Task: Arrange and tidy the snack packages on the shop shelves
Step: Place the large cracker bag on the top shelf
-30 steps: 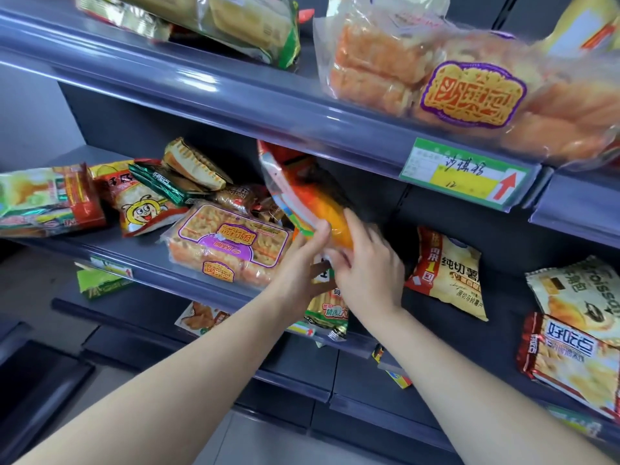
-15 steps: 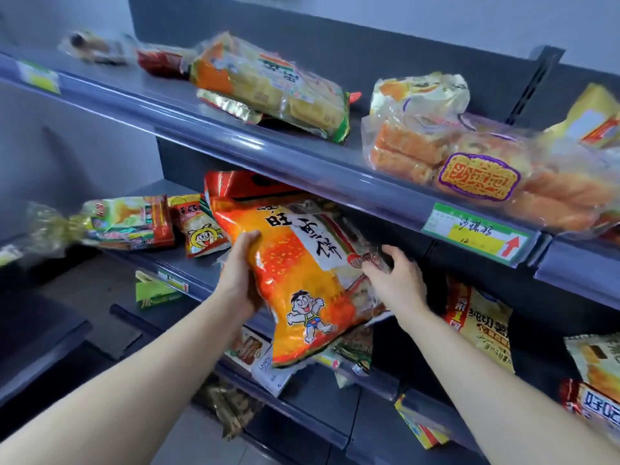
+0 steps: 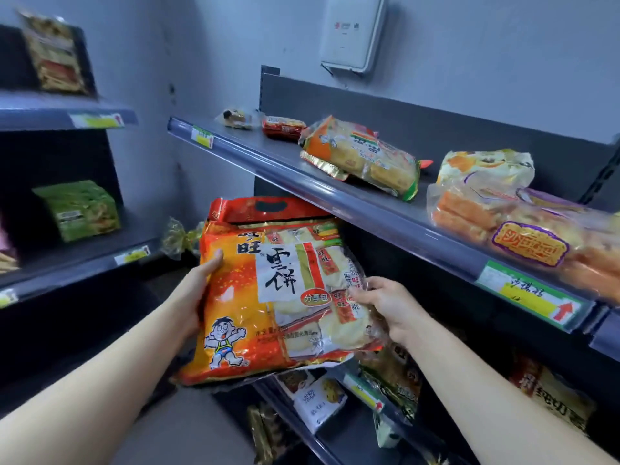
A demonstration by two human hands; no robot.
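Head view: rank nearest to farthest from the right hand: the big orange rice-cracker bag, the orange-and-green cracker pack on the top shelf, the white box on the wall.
1. big orange rice-cracker bag, gripped by the right hand at its right edge.
2. orange-and-green cracker pack, up on the top shelf.
3. white box, highest, on the wall behind.

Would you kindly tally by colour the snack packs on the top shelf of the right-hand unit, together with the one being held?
Orange: 2, the orange shelf bag and the held bag.
Red: 1, the red packet.
Clear or pale: 3, the small clear packet, the pale bag and the purple-label bag.
Total: 6.
The gold edge beneath the orange shelf bag is uncounted.
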